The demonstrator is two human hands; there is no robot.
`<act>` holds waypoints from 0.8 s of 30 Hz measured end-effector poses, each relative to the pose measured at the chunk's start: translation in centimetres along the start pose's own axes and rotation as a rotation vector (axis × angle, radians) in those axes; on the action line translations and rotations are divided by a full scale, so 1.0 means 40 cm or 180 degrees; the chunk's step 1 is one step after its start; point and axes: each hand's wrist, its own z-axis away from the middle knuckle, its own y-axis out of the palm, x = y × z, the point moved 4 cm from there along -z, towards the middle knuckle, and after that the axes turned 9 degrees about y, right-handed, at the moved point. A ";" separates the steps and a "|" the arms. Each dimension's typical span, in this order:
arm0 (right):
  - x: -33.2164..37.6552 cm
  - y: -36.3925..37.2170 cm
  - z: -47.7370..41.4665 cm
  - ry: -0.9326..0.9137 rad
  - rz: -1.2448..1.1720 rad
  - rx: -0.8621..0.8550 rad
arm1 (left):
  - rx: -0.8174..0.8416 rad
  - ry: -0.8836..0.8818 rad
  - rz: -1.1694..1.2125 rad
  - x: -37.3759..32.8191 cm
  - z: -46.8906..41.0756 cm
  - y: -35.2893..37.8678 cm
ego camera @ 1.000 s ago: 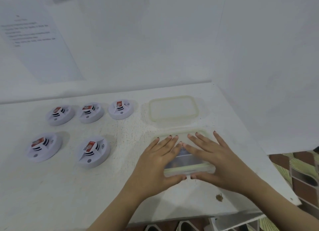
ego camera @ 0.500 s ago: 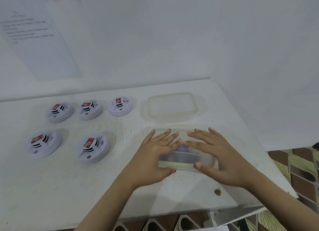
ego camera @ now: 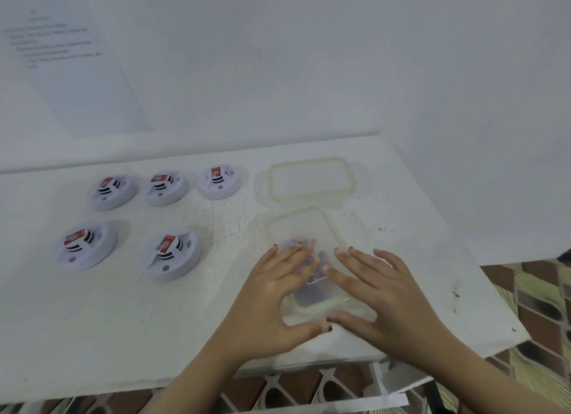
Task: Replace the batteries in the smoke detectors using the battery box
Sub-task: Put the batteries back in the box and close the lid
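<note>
Box [ego camera: 309,228] turned — two hands [ego camera: 272,293] [ego camera: 381,293] on it, five detectors [ego camera: 111,191] [ego camera: 167,188] [ego camera: 220,182] [ego camera: 85,249] [ego camera: 173,255]

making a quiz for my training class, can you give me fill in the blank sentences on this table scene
1. ___ smoke detectors lie on the white table.
2. Their far row holds three, their near row ___.
3. The left hand and right hand are spread over the clear battery box, which lies to the detectors' ___.
4. Each detector bears a ___ label.

Missing words: five; two; right; red.
</note>
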 end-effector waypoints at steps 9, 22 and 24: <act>-0.010 0.014 0.017 -0.0110 -0.0336 -0.0109 | -0.0350 0.0274 -0.0434 0.015 0.003 0.020; -0.039 -0.022 -0.049 -0.0059 -0.0683 0.0396 | 0.0531 -0.0105 -0.0174 0.092 -0.013 -0.088; -0.049 -0.015 -0.058 -0.0037 -0.0495 0.0476 | 0.0410 -0.0162 -0.0339 0.102 -0.016 -0.109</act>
